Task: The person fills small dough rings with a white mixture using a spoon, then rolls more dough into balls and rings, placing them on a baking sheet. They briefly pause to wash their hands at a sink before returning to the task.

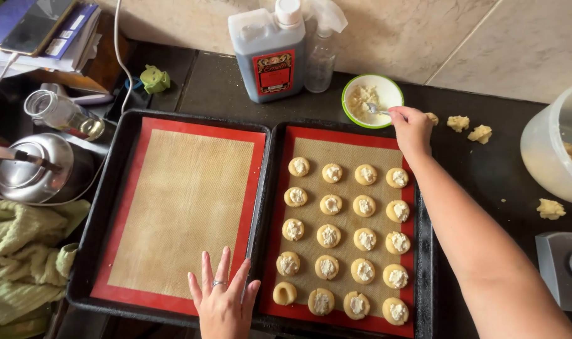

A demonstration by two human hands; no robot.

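Your right hand point(410, 127) grips spoon point(375, 109) in bowl point(363, 99), upper centre. Left hand point(223, 301) splayed, empty, on tray point(261, 188) rims. Risk: filling drips over cookies point(329, 235); forearm may brush right column.

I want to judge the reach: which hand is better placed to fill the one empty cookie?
Right, probably: the right hand holds the spoon at the bowl. The left hand lies flat, nearer the unfilled cookie.
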